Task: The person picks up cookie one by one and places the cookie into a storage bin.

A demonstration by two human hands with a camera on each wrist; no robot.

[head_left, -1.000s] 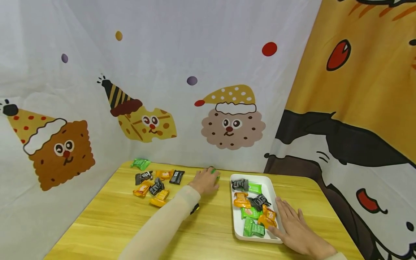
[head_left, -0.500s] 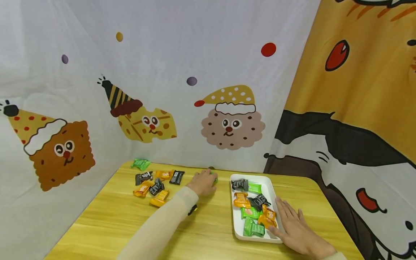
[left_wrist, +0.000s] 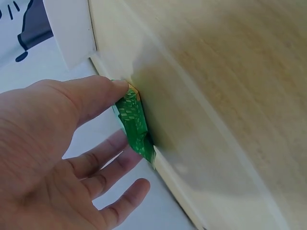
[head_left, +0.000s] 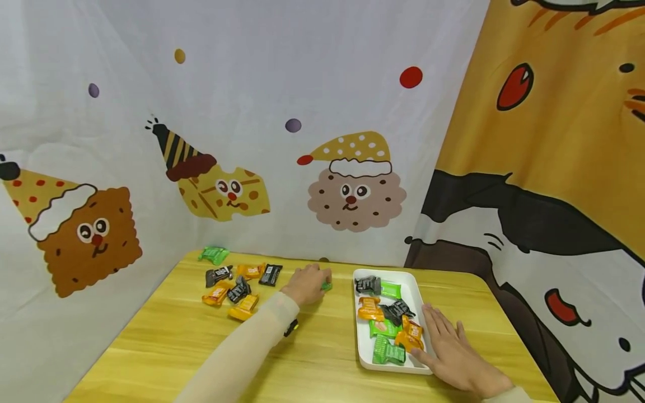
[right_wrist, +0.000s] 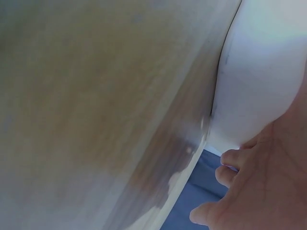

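Note:
My left hand (head_left: 306, 284) is near the table's back edge. In the left wrist view the left hand (left_wrist: 53, 143) pinches a green wrapped candy (left_wrist: 133, 120) between thumb and fingers, and the packet lies close over the wood. The head view shows only a bit of that candy (head_left: 326, 286) past the fingertips. My right hand (head_left: 456, 352) rests with straight fingers along the right side of a white tray (head_left: 410, 294), thumb over its rim. In the right wrist view the right hand (right_wrist: 268, 182) lies against the tray's outer wall (right_wrist: 259, 72).
Inside the tray are several candies: black (head_left: 396, 310), orange (head_left: 370, 309) and green (head_left: 388, 351). More wrapped candies lie loose at the back left, among them an orange one (head_left: 244, 307), a black one (head_left: 270, 275) and a green one (head_left: 214, 255). A printed curtain (head_left: 252, 84) hangs behind the table.
My left hand has drawn slightly left and back from the far edge, with the green candy at its fingertips. The right hand stays on the tray. The head view has shifted a little.

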